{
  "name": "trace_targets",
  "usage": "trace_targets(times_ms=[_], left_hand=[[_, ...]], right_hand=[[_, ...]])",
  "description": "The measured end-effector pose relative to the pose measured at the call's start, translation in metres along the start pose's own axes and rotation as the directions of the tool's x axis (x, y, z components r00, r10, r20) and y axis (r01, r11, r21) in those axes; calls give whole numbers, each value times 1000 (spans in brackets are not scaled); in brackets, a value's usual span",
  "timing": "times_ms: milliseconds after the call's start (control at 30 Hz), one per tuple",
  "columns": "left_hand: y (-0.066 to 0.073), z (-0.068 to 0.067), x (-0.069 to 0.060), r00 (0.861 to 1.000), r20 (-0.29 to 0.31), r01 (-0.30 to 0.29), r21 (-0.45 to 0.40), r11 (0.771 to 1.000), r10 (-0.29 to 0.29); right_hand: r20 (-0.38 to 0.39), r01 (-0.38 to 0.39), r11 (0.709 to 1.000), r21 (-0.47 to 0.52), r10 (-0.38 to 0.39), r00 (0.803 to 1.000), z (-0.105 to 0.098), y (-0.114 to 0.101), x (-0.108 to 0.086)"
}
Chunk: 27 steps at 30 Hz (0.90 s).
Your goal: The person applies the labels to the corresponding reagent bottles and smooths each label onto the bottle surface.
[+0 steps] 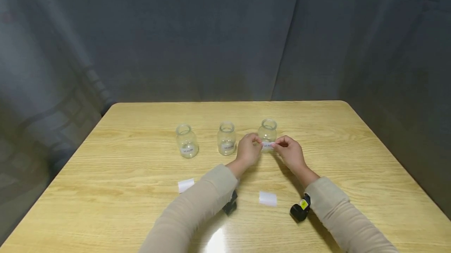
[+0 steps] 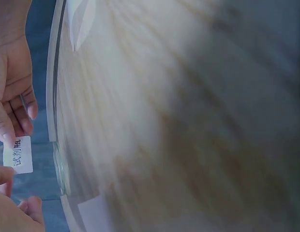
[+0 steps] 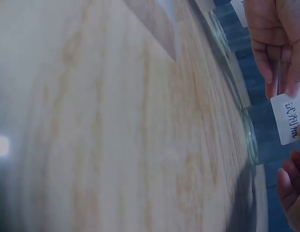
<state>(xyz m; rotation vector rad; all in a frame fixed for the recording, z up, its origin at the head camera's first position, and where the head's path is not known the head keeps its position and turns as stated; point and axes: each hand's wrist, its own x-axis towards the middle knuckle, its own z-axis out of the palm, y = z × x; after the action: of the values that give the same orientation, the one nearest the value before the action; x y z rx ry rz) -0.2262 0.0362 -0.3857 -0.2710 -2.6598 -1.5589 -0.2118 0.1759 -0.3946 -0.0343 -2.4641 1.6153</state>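
Note:
Three clear glass jars stand in a row: a left jar (image 1: 187, 141), a middle jar (image 1: 226, 138) and a right jar (image 1: 269, 129). The left and middle ones carry white labels with dark writing low on their fronts. My left hand (image 1: 249, 151) and right hand (image 1: 289, 154) pinch opposite ends of a small white label (image 1: 267, 145) in front of the right jar. Black characters on this label (image 3: 288, 118) face me, upright along the jar. Whether it touches the glass, I cannot tell. In the left wrist view, the right jar's base (image 2: 61, 166) shows beyond the label.
Two white paper pieces lie on the wooden table (image 1: 116, 206): a left piece (image 1: 186, 185) beside my left sleeve and a right piece (image 1: 267, 198) between the forearms. Black wrist devices, including the right one (image 1: 300, 209), hang under the cuffs. A dark curtain (image 1: 197, 37) hangs behind.

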Motion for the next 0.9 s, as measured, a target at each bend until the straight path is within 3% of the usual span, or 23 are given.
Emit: trace_targets(times_ms=[267, 500, 800, 900], left_hand=[[-2, -1, 3, 1000, -4, 6, 5, 1000, -6], [-2, -1, 5, 1000, -10, -5, 16, 1000, 6], [-5, -2, 6, 1000, 3, -8, 24, 1000, 8], [-5, -3, 8, 1000, 10, 8, -4, 1000, -8]], right_hand=[[1, 11, 999, -33, -11, 1000, 2, 1, 3], [-26, 39, 991, -126, -43, 999, 3, 2, 5], [68, 62, 992, -111, -54, 996, -5, -1, 9], [120, 72, 995, -63, -64, 991, -7, 0, 11]])
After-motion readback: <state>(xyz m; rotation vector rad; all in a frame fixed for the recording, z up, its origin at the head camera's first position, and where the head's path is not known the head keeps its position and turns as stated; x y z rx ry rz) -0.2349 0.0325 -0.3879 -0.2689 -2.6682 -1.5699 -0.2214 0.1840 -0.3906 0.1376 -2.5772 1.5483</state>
